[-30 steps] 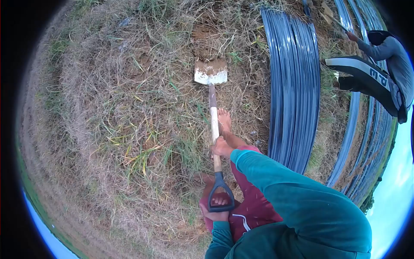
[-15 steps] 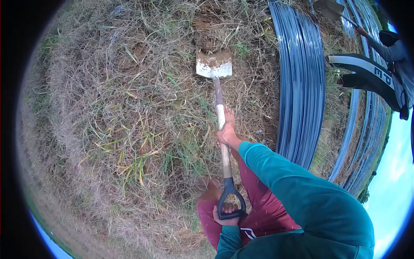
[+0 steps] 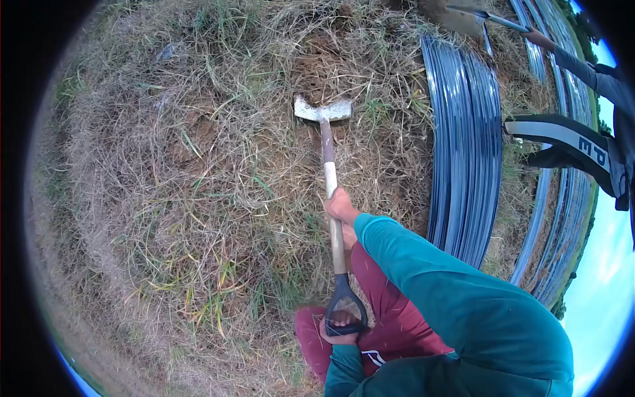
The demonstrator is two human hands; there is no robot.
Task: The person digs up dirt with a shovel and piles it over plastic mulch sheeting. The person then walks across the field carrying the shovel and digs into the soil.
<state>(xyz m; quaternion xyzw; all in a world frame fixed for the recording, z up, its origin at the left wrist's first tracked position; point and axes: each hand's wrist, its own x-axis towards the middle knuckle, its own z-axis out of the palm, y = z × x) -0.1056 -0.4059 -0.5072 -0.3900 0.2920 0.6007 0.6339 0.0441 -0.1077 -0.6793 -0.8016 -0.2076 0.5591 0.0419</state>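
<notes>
A shovel [image 3: 329,173] with a pale wooden shaft and a black D-shaped grip [image 3: 343,294] lies lengthwise in front of me. My left hand [image 3: 340,327] is closed around the crossbar of that grip, near my maroon trousers. Further along, my right hand [image 3: 340,205] wraps the middle of the shaft. The white, soil-stained blade [image 3: 323,110] meets a patch of bare brown soil [image 3: 317,73] among dry grass; its lower part is hidden.
A wide strip of shiny dark plastic sheeting [image 3: 463,152] runs along my right, with further strips beyond it. At the right stands another person, one leg [image 3: 562,135] showing, whose hand [image 3: 539,40] holds another shovel near the top edge. Dry grass [image 3: 165,198] covers the left.
The shovel blade has tilted so its face shows less, and shaft and hands have shifted slightly left. The other person's shovel has swung up and left, with soil near it.
</notes>
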